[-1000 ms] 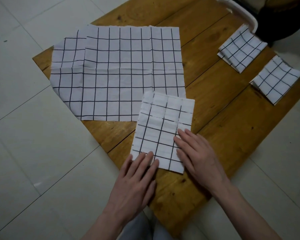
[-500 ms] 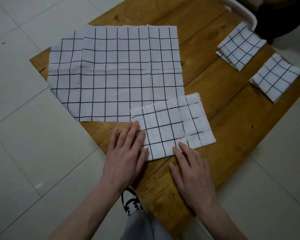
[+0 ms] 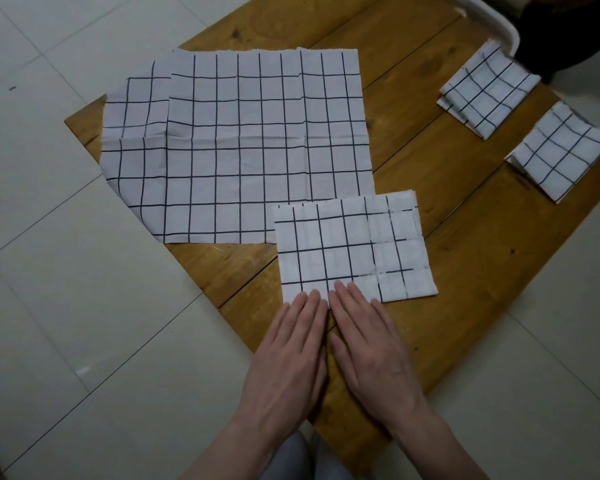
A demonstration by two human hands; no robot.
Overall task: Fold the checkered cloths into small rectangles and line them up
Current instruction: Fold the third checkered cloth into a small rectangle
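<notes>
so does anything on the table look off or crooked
Slightly. The unfolded cloths are stacked askew: the lower one sticks out past the table at the left edge. The half-folded cloth overlaps their corner.

A single head-worn camera looks forward and steeply down onto the worktop [image 3: 447,271] from close range (wide-angle, so edges bow). The worktop sits rotated diagonally in frame, tiled floor [image 3: 66,306] on both sides. No second view exists.
</notes>
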